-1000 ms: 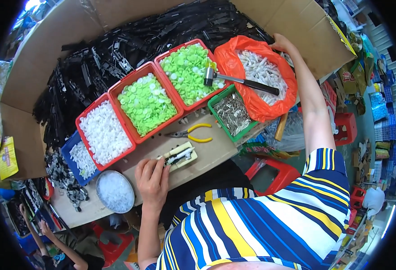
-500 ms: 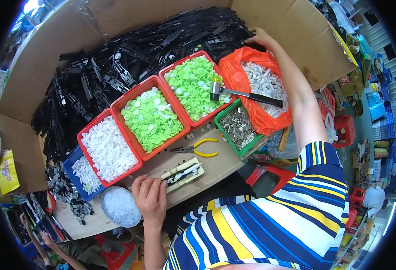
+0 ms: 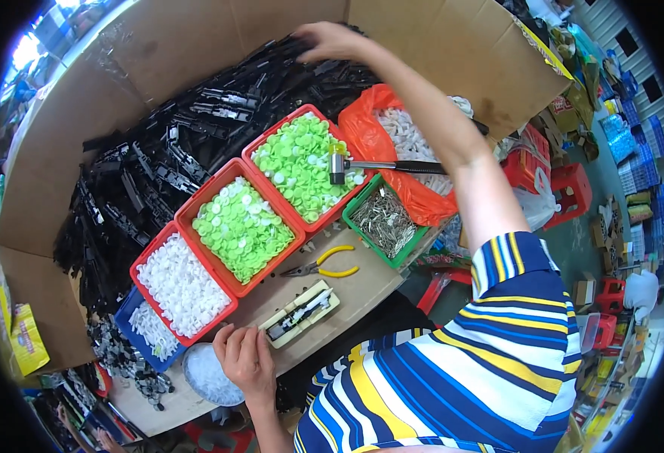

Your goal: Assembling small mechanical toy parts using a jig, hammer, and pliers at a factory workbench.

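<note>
cream fixture just beside left hand, black parts by right hand

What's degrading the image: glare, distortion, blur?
Head view: fisheye leaves a black rim, and the tall brown cardboard wall looks curved; head view: white light patch at upper left is blown out; head view: glossy black plastic parts glint; head view: yellow-handled metal pliers read clearly.

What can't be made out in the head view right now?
All in the head view:
Orange bag: partly hidden by the right forearm.
Right hand: fingertips too small to show contact with the black parts.
Left hand: its fingers hide any contact with the cream block.
Metal pins: too small to count.
Co-worker's hand: small, forearm cut off by the lower edge.
</note>
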Motion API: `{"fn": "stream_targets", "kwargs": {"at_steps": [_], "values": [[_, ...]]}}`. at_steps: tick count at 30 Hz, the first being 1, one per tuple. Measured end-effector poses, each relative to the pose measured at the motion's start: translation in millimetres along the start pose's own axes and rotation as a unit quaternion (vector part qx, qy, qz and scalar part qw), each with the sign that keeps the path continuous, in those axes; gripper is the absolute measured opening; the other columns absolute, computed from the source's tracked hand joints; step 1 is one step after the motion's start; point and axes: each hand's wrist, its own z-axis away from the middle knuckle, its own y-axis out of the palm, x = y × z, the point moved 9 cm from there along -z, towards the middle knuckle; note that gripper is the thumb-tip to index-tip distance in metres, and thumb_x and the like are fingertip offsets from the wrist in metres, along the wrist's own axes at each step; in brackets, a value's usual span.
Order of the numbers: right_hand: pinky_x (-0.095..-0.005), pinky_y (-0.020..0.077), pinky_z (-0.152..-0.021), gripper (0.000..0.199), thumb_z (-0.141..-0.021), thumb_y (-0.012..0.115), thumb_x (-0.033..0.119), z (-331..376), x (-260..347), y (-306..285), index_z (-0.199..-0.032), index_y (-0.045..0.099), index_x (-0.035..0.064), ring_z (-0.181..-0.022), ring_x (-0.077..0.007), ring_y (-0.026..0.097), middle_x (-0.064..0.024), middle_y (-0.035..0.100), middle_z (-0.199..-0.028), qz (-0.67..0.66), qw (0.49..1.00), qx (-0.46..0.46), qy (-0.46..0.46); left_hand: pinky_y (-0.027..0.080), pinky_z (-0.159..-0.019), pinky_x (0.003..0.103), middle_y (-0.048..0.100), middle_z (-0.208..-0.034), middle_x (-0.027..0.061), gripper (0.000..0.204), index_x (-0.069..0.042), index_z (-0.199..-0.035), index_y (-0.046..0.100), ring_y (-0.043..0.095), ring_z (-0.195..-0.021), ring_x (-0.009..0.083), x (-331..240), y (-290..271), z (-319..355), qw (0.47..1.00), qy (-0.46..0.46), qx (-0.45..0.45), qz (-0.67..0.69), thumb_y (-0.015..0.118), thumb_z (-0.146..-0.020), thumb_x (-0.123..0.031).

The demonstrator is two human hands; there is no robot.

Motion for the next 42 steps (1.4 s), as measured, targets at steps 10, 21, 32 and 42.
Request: {"fn": "stream_targets", "kwargs": {"at_steps": [10,21,32,42], "values": [[-0.0370,0.0489,-0.054,0.075,-0.067,0.078,0.007,205,-213,-27,-0.137,0.050,0.0025,-0.074,-0.0208,0.062,-0.0103,0.064,-0.098,-0.010,0.895,0.180,0.408,0.048,-0.086,0.042,0.065,-0.088,0.0116,0.015,0.001,-0.091,0.071,0.058,-0.097,0.0334,6,2,-8,1.000,0.016,0.001,0.008,0.075,-0.076,0.001],[-0.0335,0.0523,-0.076,0.083,-0.069,0.075,0.006,66,-141,35,-0.145,0.041,0.0043,-0.089,-0.0189,0.063,-0.0136,0.064,-0.108,-0.125,0.967,0.076,0.209,0.048,-0.086,0.042,0.066,-0.088,0.0119,0.015,0.001,-0.091,0.071,0.059,-0.096,0.0340,1,4,-7,1.000,0.003,0.005,-0.001,0.075,-0.076,0.000],[-0.0321,0.0506,-0.094,0.082,-0.080,0.073,0.007,-20,69,68,-0.151,0.032,0.0078,-0.109,-0.0241,0.064,-0.0237,0.064,-0.120,-0.283,0.954,0.097,-0.020,0.049,-0.085,0.042,0.066,-0.088,0.0118,0.015,0.001,-0.090,0.071,0.059,-0.096,0.0337,10,1,-13,1.000,-0.009,0.008,-0.011,0.075,-0.076,0.001],[-0.0405,0.0471,-0.101,0.066,-0.088,0.061,0.056,-15,-192,-21,-0.127,0.063,0.0034,-0.117,-0.0348,0.061,-0.0200,0.063,-0.127,0.091,0.965,-0.118,0.215,0.050,-0.084,0.042,0.066,-0.088,0.0125,0.024,0.003,-0.095,0.072,0.061,-0.095,0.0340,10,-38,-26,0.999,-0.047,0.001,-0.013,0.074,-0.072,0.005]]}}
